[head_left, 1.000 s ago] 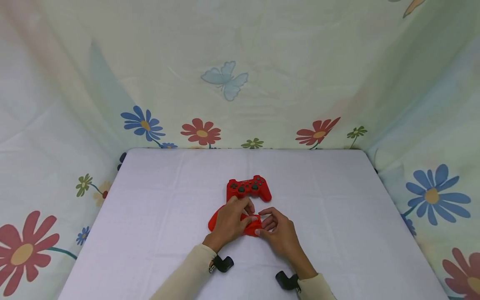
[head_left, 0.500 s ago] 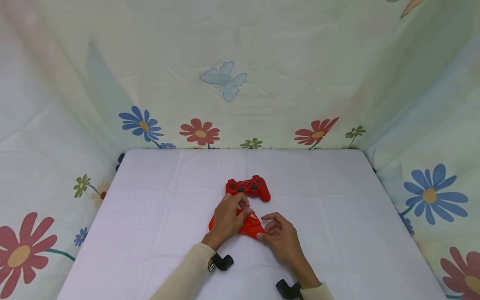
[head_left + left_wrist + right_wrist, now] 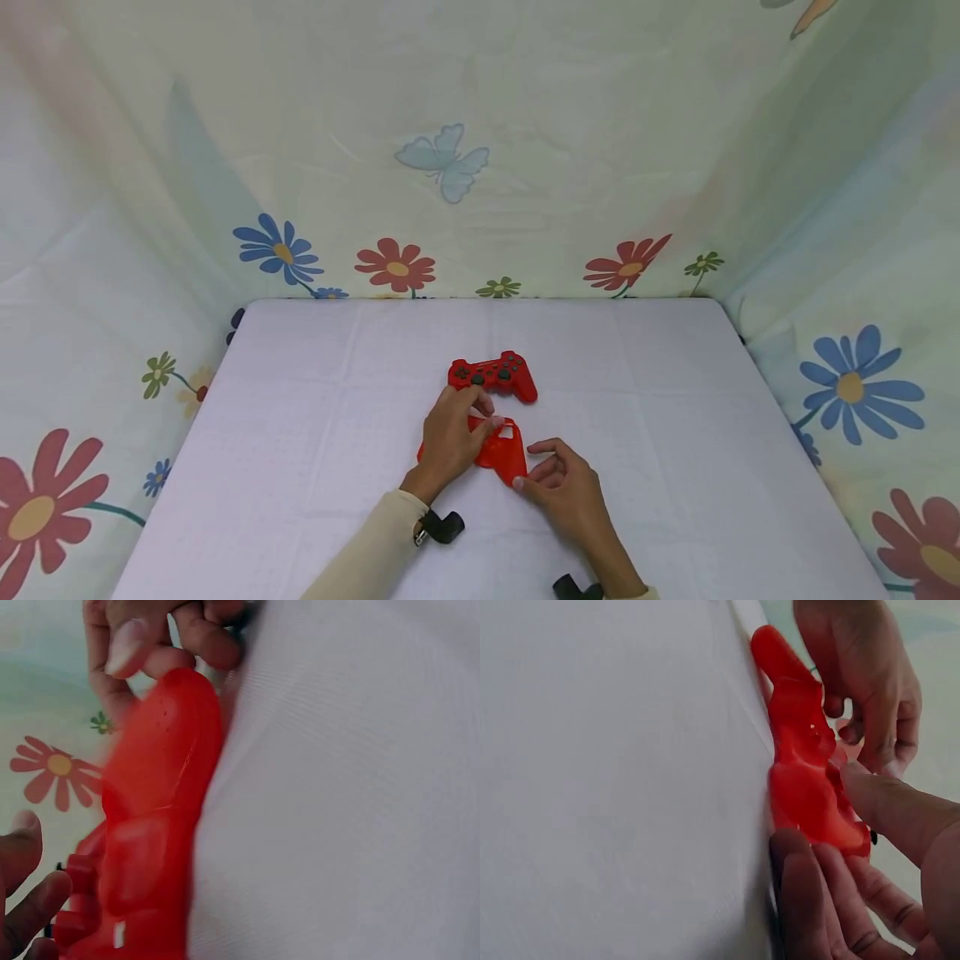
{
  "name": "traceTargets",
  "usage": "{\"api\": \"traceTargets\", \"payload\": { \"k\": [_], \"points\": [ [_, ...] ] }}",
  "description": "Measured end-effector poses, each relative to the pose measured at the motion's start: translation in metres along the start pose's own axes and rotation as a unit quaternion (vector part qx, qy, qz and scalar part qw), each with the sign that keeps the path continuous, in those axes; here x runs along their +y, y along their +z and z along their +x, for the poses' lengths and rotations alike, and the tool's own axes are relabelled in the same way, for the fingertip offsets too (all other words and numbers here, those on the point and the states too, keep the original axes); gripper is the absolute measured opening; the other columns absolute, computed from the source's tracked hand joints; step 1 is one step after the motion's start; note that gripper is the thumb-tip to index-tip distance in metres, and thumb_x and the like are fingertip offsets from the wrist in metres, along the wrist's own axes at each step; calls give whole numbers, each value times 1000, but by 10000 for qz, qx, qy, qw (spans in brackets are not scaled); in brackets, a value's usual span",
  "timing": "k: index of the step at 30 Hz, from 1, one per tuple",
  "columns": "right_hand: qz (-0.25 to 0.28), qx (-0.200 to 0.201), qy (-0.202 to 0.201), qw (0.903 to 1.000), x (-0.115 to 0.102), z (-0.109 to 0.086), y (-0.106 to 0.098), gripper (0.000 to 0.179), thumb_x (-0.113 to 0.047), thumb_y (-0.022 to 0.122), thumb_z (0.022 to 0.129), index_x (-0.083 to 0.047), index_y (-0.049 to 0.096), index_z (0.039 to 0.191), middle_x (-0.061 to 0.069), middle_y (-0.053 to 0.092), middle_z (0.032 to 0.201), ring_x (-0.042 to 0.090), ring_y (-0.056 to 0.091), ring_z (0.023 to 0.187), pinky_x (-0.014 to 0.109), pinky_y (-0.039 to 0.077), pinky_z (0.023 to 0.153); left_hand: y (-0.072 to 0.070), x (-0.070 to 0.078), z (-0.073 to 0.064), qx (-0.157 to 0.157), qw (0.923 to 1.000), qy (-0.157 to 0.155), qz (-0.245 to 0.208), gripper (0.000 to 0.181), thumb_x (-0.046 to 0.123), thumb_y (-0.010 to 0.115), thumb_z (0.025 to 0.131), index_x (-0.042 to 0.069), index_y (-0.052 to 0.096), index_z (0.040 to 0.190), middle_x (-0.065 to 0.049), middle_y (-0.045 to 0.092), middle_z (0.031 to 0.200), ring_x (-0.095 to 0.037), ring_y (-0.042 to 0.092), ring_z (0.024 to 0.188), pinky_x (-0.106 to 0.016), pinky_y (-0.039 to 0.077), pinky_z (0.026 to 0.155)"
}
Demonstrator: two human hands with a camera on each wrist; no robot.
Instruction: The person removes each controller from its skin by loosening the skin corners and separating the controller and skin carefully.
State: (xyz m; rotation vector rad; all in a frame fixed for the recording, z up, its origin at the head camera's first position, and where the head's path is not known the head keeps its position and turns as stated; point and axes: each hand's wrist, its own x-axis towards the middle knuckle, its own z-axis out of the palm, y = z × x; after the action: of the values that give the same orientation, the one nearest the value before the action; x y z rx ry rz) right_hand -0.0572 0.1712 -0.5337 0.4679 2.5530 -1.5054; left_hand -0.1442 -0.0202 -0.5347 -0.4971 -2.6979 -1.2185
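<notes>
A soft red controller cover (image 3: 504,454), shaped with rounded grips, lies across the middle front of the table. My left hand (image 3: 450,433) holds its upper edge between thumb and fingers and hides much of its left half. At its lower right grip tip, the thumb of my right hand (image 3: 566,492) touches the cover, the index finger standing apart. A small opening shows white in the cover's right half. The left wrist view shows the smooth grip of the cover (image 3: 161,750) close up; in the right wrist view, the cover (image 3: 806,799) looks creased between the two hands.
Just beyond the hands, a red game controller (image 3: 498,375) with dark sticks and buttons lies on the white-covered table (image 3: 637,400). A flower-printed curtain (image 3: 540,167) encloses the back and sides.
My right hand has drawn down and toward me, and the cover's right grip has spread from bunched to stretched out. The left hand stays nearly in place. The controller has not moved.
</notes>
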Motion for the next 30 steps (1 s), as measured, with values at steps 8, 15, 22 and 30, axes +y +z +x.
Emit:
{"api": "traceTargets", "payload": {
  "k": [8, 15, 22, 30],
  "points": [
    [-368, -42, -544, 9978, -6, 13, -12, 37, -22, 93, 82, -18, 68, 110, -1, 73, 105, 13, 69, 91, 21, 56, 76, -40, -14, -14, 318, 9991, -77, -278, 29, 27, 87, 90, 22, 69, 111, 4, 72, 106, -22, 60, 101, -37, 58, 80],
    [-195, -624, -637, 9958, -12, 24, -15, 29, -14, 87, 88, -17, 69, 110, 1, 73, 107, 15, 68, 95, 24, 54, 78, -64, -39, -29, 29, 9975, -655, -264, 32, 27, 88, 89, 24, 67, 114, 8, 72, 110, -14, 57, 102, -37, 56, 85],
    [-97, -1212, -695, 9902, -17, 29, -16, 20, -3, 77, 93, -16, 71, 107, 3, 70, 108, 18, 66, 89, 27, 57, 76, -64, -53, -37, -757, 9916, -1050, 82, 44, 27, 85, 92, 28, 59, 128, 7, 69, 109, -12, 55, 98, -28, 51, 77],
    [-166, -1481, -646, 9867, -18, 34, -13, 22, -2, 70, 98, -16, 75, 113, 5, 70, 107, 20, 63, 81, 29, 56, 68, -57, -57, -36, -1253, 9889, -702, -393, 44, 18, 73, 101, 25, 49, 137, 6, 62, 101, -10, 58, 86, -23, 52, 74]
  ]
}}
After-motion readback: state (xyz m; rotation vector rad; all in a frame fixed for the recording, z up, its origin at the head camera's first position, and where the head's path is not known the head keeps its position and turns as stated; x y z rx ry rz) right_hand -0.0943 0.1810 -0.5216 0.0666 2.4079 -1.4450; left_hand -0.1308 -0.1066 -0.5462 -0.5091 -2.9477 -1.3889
